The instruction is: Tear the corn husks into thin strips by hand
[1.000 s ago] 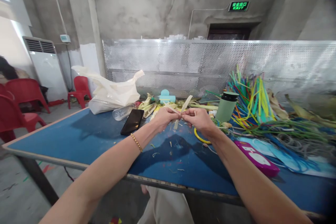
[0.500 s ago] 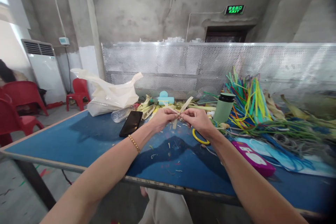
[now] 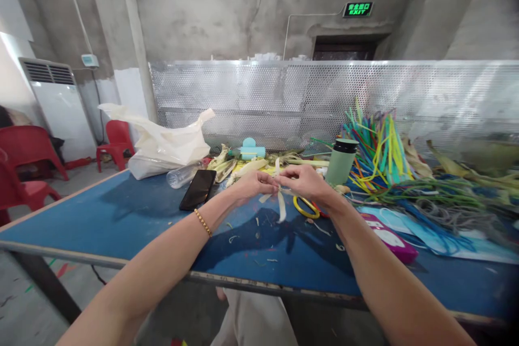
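Observation:
Pale, flat strips that look like corn husk (image 3: 281,206) cross between my hands above the blue table (image 3: 141,221). My left hand (image 3: 256,183) pinches them from the left, its fingertips closed. From the right, my right hand (image 3: 303,179) pinches the same strips, thumb and fingers together. One strip end hangs down below the fingers and another sticks up above them. The exact crossing point is partly hidden by my fingertips. Yellow-handled scissors (image 3: 305,208) lie just below my right hand, and small scraps are scattered under both hands.
A black phone (image 3: 198,189), a clear bottle (image 3: 184,174) and a white plastic bag (image 3: 170,143) lie to the left. To the right are a green jar (image 3: 341,165), a magenta box (image 3: 391,240), blue face masks (image 3: 450,238) and bundled coloured strips (image 3: 385,151). Husks lie behind my hands.
The strips have turned in my fingers: a longer end now hangs down toward the table, and the upper end shows shorter. My view has shifted slightly.

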`<state>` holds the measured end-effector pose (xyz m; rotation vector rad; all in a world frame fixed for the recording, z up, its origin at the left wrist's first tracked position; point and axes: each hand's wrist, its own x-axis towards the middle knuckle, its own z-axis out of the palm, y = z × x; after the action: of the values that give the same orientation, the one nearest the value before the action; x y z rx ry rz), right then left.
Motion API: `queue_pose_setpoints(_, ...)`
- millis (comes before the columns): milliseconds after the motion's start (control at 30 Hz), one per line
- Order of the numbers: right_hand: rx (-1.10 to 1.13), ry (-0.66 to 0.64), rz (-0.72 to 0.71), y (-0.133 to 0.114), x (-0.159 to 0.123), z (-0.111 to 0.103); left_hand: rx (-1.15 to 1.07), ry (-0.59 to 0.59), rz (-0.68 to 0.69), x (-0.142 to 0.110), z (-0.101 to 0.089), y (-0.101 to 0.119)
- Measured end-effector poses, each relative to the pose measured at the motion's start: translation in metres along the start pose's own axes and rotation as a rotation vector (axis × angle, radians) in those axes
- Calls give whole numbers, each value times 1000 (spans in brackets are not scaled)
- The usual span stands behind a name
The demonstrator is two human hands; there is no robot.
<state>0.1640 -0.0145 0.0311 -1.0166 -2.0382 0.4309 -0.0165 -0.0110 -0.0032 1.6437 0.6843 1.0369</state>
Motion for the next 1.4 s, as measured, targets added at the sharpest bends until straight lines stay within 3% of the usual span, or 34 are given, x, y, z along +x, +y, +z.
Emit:
queue_pose_setpoints(100, 23, -67, -2, -2, -2, 2, -47, 3, -18, -1, -1, 2)
queue_pose_setpoints(267, 26, 5, 2, -1, -1, 3, -119, -38, -1, -1, -1, 2)
queue_pose_setpoints(500, 73, 6, -9, 3, 0, 8, -63, 10, 23, -2, 2, 3)
queue_pose_setpoints(733, 120, -60, -31, 5, 1, 13, -232, -144, -155, -7, -2, 9)
queue_pose_setpoints(967, 171, -113, -17, 1, -1, 13, -288, -181, -232, -8, -3, 11)
queue_pose_setpoints(1300, 125, -144, -14, 1, -2, 13, -274, -162, -240, -5, -2, 5)
queue_pose_setpoints(1400, -37, -44, -63, 3, 2, 8, -235, -84, -179, -3, -3, 3)
